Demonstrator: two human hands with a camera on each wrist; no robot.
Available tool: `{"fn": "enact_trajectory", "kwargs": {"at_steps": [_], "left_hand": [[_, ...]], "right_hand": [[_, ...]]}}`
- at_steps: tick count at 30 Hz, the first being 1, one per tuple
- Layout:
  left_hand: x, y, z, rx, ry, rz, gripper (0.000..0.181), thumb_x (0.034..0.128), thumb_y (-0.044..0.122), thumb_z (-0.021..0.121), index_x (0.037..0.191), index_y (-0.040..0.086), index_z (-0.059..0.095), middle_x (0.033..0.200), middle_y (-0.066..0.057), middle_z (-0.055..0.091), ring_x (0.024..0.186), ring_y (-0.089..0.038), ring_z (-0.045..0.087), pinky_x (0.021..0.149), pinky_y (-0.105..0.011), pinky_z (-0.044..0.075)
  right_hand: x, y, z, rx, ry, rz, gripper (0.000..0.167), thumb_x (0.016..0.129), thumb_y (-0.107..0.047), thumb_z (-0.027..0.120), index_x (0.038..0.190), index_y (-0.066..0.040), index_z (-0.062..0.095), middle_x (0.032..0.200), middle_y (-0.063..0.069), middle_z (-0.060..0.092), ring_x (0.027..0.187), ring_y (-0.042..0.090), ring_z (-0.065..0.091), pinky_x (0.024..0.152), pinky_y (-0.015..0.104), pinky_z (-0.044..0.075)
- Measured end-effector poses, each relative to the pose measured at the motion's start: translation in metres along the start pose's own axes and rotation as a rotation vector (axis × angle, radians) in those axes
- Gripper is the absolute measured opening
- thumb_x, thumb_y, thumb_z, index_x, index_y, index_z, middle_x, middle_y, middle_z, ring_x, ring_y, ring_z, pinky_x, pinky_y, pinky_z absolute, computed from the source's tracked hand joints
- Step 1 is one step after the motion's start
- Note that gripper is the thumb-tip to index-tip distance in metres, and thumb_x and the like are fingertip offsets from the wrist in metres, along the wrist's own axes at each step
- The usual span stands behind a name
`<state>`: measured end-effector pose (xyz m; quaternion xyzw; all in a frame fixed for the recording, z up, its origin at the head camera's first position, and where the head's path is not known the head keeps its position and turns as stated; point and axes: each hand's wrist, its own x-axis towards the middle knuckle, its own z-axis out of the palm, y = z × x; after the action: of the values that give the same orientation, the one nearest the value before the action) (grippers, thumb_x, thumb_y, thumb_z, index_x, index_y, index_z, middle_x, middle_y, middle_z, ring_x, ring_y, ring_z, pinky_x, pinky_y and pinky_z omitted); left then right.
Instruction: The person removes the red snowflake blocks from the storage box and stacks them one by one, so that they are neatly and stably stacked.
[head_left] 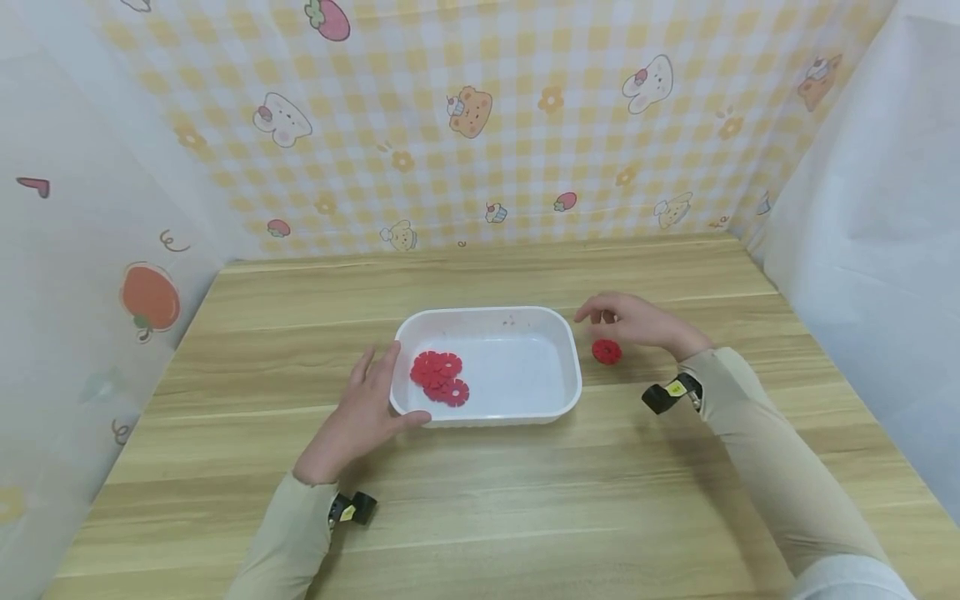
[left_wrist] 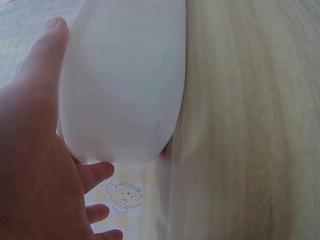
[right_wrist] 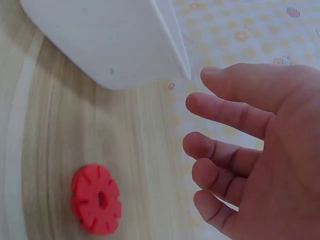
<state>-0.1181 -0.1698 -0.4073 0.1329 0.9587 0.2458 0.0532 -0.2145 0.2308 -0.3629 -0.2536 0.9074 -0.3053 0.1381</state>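
A white plastic tray (head_left: 517, 392) lies on the wooden table, with several red notched discs (head_left: 438, 377) heaped at its left end. My left hand (head_left: 367, 412) holds that end, its thumb along the near rim and its fingers at the left side. In the left wrist view, the hand (left_wrist: 37, 150) lies against the tray's outer wall (left_wrist: 125, 85). To the right of the tray, a red notched disc (head_left: 607, 352) rests on the table, perhaps stacked on another. My right hand (head_left: 633, 321) hovers beside it, loosely bent fingers holding nothing; the right wrist view shows the disc (right_wrist: 97, 199) apart from the fingertips.
The wooden table (head_left: 480, 500) spreads around the tray. A yellow checked cloth (head_left: 517, 142) with cartoon prints hangs behind it. White sheets hang at the left (head_left: 67, 275) and right (head_left: 862, 167) sides. A black wrist camera (head_left: 671, 393) sits on each forearm.
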Motion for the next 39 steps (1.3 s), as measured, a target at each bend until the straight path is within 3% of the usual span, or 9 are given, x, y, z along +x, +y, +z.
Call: {"fn": "enact_trajectory", "kwargs": {"at_steps": [10, 19, 29, 39], "left_hand": [[0.0, -0.002, 0.001, -0.002, 0.0, 0.013, 0.111, 0.0747, 0.048, 0.077, 0.153, 0.006, 0.01, 0.153, -0.019, 0.03, 0.143, -0.044, 0.008, 0.095, -0.07, 0.038], [0.0, -0.003, 0.003, -0.004, 0.0, 0.03, 0.111, 0.0747, 0.046, 0.078, 0.153, 0.005, 0.01, 0.153, -0.019, 0.03, 0.143, -0.044, 0.008, 0.098, -0.07, 0.035], [0.001, -0.002, 0.001, -0.02, 0.012, 0.029, 0.112, 0.0733, 0.045, 0.079, 0.153, 0.007, 0.011, 0.152, -0.017, 0.032, 0.143, -0.044, 0.009, 0.094, -0.068, 0.04], [0.001, -0.003, 0.002, -0.025, 0.005, 0.015, 0.113, 0.0724, 0.047, 0.079, 0.153, 0.007, 0.011, 0.151, -0.017, 0.032, 0.143, -0.043, 0.009, 0.093, -0.068, 0.04]], "right_hand": [[0.019, -0.025, -0.005, -0.061, -0.004, -0.113, 0.023, 0.091, -0.015, 0.063, 0.111, -0.005, 0.066, 0.09, 0.005, 0.059, 0.078, 0.019, 0.049, 0.066, 0.029, 0.041], [0.036, -0.054, -0.005, -0.072, -0.135, -0.105, 0.025, 0.094, -0.018, 0.06, 0.116, -0.008, 0.065, 0.092, 0.003, 0.059, 0.086, 0.02, 0.051, 0.075, 0.032, 0.044], [0.056, -0.072, 0.007, -0.072, -0.199, -0.131, 0.027, 0.094, -0.019, 0.06, 0.119, -0.01, 0.064, 0.099, 0.002, 0.063, 0.091, 0.019, 0.054, 0.084, 0.033, 0.047], [0.076, -0.086, 0.019, -0.089, -0.241, -0.184, 0.028, 0.091, -0.016, 0.064, 0.119, -0.011, 0.064, 0.094, 0.0, 0.062, 0.088, 0.017, 0.053, 0.079, 0.03, 0.046]]}}
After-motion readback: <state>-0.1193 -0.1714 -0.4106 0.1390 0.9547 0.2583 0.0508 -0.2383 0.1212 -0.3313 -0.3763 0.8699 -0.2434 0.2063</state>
